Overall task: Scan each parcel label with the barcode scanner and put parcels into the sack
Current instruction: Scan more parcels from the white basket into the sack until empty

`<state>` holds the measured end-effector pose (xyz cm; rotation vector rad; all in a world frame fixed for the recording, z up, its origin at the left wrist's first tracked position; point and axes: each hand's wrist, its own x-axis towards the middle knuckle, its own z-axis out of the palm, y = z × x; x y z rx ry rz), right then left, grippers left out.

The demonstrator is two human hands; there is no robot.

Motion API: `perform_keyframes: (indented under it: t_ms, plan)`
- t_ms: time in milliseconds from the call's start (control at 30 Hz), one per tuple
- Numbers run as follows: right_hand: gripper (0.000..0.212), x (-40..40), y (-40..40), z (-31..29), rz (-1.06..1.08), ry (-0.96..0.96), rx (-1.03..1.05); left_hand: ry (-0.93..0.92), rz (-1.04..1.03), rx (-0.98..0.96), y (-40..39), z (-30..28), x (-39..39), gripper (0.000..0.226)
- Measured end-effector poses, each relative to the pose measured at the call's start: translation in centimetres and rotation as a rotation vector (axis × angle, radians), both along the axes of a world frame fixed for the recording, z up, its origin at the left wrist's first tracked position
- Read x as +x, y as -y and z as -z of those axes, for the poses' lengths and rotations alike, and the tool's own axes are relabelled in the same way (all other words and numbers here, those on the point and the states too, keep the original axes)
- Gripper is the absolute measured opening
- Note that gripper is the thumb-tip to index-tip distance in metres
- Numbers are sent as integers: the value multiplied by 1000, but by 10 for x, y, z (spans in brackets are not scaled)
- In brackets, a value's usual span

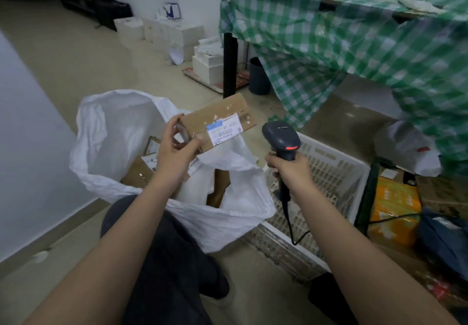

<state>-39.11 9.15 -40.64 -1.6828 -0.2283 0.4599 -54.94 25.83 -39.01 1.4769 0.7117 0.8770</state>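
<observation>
— Where is the parcel (217, 119)?
— Above the open white sack (121, 132), label (224, 129) up, its near end gripped by the left hand (174, 147), thumb on top.

— And the scanner (282, 140)?
— Just beside the parcel, over a white crate (329, 172). The right hand (291, 172) is wrapped round its handle; a red light shows on its head.

— What surrounds them?
— More parcels lie inside the sack. A table under a green checked cloth (354, 33) stands behind.

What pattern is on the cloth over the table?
Green and white checks on the thin plastic tablecloth, clearest in the head view.
</observation>
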Motion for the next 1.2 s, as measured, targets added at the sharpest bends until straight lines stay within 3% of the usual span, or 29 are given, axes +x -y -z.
perform_keyframes:
  t_ms: [133, 267, 333, 500, 667, 833, 900, 1000, 1200]
  plan:
    - [23, -7, -56, 12, -170, 70, -107, -36, -198, 39, -29, -1, -47, 52]
    - [26, -12, -94, 28, -361, 243, -442, -142, -287, 50, -51, 6, -85, 54]
    - [21, -11, -105, 30, -334, 341, -536, -188, -325, 49, -61, 15, -94, 59]
    - [27, 19, -130, -2, 17, 306, -274, -288, -329, -19, -82, 39, -88, 60]
    - [28, 44, -151, -29, 30, 399, -200, -344, -176, 55, -103, 56, -30, 70]
    - [21, 53, -158, -31, 59, 353, -173, -803, 172, 185, -142, 78, 17, 84]
    - [13, 54, -156, -28, 60, 329, -151, -857, 78, 298, -155, 83, 14, 82]
    - [13, 48, -160, -19, 43, 299, -112, -1000, -300, 552, -171, 86, -13, 66]
    - [29, 15, -196, -11, -172, 322, -132, -1154, -602, 264, -202, 100, -90, 92]
